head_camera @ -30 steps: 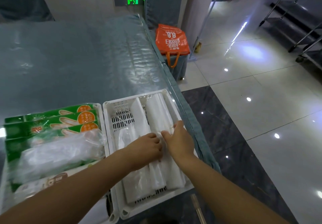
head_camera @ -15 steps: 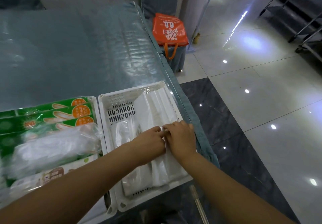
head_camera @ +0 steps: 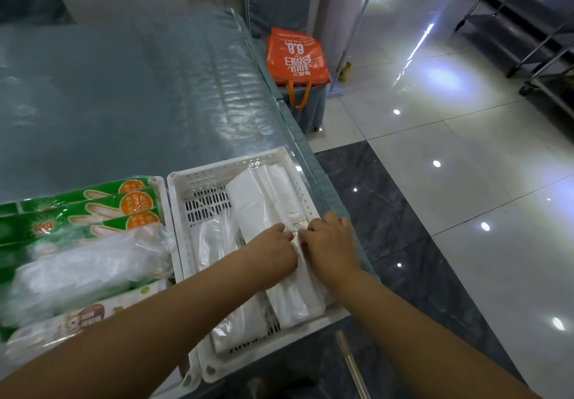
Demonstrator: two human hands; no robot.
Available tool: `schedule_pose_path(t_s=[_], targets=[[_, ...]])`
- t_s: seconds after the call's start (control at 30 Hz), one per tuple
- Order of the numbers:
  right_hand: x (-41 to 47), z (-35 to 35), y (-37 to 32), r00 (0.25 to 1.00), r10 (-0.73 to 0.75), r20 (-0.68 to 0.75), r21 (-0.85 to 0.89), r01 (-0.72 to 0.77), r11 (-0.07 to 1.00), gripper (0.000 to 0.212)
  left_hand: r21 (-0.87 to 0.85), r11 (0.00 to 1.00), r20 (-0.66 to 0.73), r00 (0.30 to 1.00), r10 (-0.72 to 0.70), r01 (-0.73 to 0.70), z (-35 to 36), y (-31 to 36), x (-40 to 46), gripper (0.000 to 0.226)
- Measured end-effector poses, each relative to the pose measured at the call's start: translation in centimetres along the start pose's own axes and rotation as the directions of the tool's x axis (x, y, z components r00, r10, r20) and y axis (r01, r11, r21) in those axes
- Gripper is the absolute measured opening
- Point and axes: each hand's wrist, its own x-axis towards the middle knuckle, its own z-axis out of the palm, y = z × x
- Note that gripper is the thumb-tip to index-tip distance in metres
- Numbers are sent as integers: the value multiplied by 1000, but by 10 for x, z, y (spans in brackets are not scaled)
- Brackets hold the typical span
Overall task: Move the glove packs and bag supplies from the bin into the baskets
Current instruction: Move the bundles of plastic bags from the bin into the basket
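Where the two hands meet over the right white basket, the left hand and the right hand sit knuckle to knuckle, fingers curled down and pinching the middle of a bundle of white plastic bags. That bundle lies lengthways in the basket, running from its far wall to its near wall, with a clearer, crinkled bag pack just beside it on the left. The basket stands at the near right edge of a table covered in shiny clear film. Touching its left side is a second basket, filled with green glove packs stacked side by side, a loose clear bag of gloves lying on top of them. Beyond the table's far right corner an orange tote bag stands on the tiled floor.
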Motion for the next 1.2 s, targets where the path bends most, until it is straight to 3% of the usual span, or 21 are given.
schedule_pose_path(t_s=[0.2,0.33,0.43,0.5,0.57,0.67,0.83,1.0,1.07,1.13,1.2], targets=[[-9,-2,13,996,-93,-9,53,93,994,13,-3,1000,-30,1000,1,-1,4,-8,-6,13],[-17,4,21,976,-175,128,50,169,984,29,3,1000,-29,999,18,-18,4,-10,-10,15],[-17,7,19,971,-183,152,56,177,983,30,28,999,-31,999,36,-35,-3,-8,-8,14],[-16,4,19,980,-177,95,115,166,980,23,69,996,-42,997,64,-61,-10,-5,-3,10],[-17,1,26,991,-126,-55,250,136,959,17,80,994,-69,994,86,-81,-18,-2,3,12],[-21,-7,39,962,89,-258,420,28,907,14,82,993,-97,991,89,-81,-25,5,17,15],[-22,-12,46,925,196,-325,489,-14,872,9,8,998,-168,984,57,-57,-18,13,36,11],[-24,-9,42,921,207,-331,513,-8,858,12,-103,994,-381,922,-67,29,-1,6,26,33],[-25,-8,37,923,197,-332,512,1,859,10,-206,965,-448,862,-238,160,7,8,16,49],[-26,-8,29,945,100,-312,469,62,881,14,-418,855,-461,739,-490,307,19,13,5,52],[-27,-8,22,966,-49,-254,397,150,905,15,-586,716,-373,658,-654,379,33,20,-5,58]])
